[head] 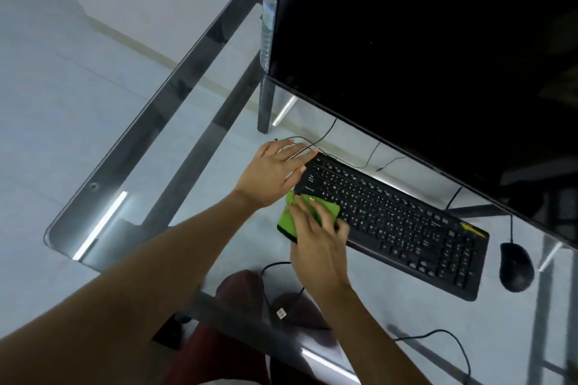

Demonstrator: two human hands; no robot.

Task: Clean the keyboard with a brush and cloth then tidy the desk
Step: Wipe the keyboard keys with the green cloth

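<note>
- Right hand presses the green cloth, fingers spread, onto the black keyboard.
- Left hand, just beyond, rests flat, fingers straight, on the keyboard's corner.

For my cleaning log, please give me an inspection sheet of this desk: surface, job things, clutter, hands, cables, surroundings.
Surface: glass desk on a dark frame, with light glare.
Job things: black keyboard lies at an angle; green cloth on its left end; no brush seen.
Clutter: black mouse right of the keyboard.
Hands: left hand lies flat, fingers straight, at the keyboard's top left corner; right hand presses the cloth on the keys.
Cables: thin cable behind the keyboard; loose cable on the near edge.
Surroundings: dark monitor, pale floor under the glass.
</note>
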